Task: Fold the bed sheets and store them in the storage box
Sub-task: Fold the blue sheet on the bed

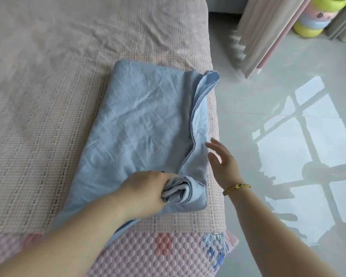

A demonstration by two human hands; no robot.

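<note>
A light blue bed sheet [140,120] lies partly folded in a rough rectangle near the right edge of the bed [48,80]. Its right side has a loose flap with a wavy hem. My left hand [146,190] grips a bunched corner of the sheet at its near right end. My right hand [222,160] hovers just right of the flap, fingers straight and spread, holding nothing. A gold bracelet sits on that wrist. No storage box is in view.
The bed is covered with a pink checked spread; a pink quilted mattress pad [164,254] shows at the near edge. Glossy grey floor [288,126] lies to the right. Pink curtains [268,31] and stacked yellow and blue tubs [318,15] stand at the far right.
</note>
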